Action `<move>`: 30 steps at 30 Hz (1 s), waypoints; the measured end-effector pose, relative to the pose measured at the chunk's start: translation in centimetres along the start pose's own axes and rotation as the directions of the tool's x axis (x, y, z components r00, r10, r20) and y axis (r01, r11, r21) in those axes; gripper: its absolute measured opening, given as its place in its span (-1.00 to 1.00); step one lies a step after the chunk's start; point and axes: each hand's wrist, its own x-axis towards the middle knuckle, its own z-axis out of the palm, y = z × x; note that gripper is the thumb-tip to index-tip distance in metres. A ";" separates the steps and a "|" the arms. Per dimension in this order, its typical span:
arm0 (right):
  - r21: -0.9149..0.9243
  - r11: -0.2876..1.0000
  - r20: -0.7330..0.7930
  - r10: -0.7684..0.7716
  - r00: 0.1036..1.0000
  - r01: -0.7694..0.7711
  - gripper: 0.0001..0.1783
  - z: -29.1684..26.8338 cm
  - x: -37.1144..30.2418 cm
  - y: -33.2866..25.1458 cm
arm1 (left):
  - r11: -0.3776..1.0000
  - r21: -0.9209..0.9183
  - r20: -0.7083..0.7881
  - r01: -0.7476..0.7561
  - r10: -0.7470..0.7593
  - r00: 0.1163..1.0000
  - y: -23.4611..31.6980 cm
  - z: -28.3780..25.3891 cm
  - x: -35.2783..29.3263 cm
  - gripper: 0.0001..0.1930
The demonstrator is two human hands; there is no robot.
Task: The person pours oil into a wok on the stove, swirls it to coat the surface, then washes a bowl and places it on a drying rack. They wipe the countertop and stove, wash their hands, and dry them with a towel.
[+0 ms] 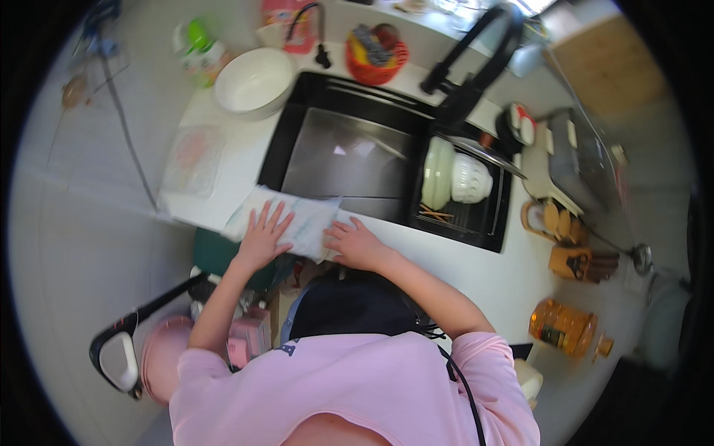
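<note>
A folded white cloth [309, 221] with faint greenish markings lies on the counter along the front edge of the black sink [349, 160]. My left hand [260, 239] rests flat on it with the fingers spread. At the cloth's right end my right hand [358, 244] lies palm down, its fingers apart and their tips touching the edge. Part of the cloth hangs close to the counter's front edge. What is under it is hidden.
A white bowl [255, 80] and a clear plastic tray [195, 157] stand left of the sink. A black faucet [476, 70] rises behind it. Dishes [470, 178] sit in the right rack. Knife block [569, 262] and orange oil bottle [561, 325] are at right.
</note>
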 end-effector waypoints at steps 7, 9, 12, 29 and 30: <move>0.382 0.833 -0.364 0.533 0.764 -0.399 -0.67 -6.3 -13.1 1.2 | 0.956 -0.285 -0.268 0.069 -0.149 0.952 3.4 -2.1 4.4 -0.77; 0.485 0.710 -0.388 0.698 0.603 -0.510 -0.70 -6.3 -18.1 0.3 | 0.924 -0.338 -0.399 -0.178 0.031 0.916 6.3 -3.7 7.0 -0.83; 0.654 0.516 -0.381 0.857 0.348 -0.553 -0.78 -4.7 -23.5 -1.4 | 0.768 -0.528 -0.440 -0.363 0.118 0.890 11.6 -6.1 10.9 -0.70; 0.446 0.654 -0.680 0.691 0.244 -0.611 -0.55 -16.4 -23.1 21.1 | -0.205 -0.977 0.039 0.056 0.086 0.996 17.8 -8.9 15.4 -0.39; 0.403 0.646 -0.692 0.679 0.246 -0.649 -0.54 -17.2 -22.5 23.8 | -0.210 -0.976 0.054 0.063 0.049 0.997 17.4 -8.4 15.3 -0.39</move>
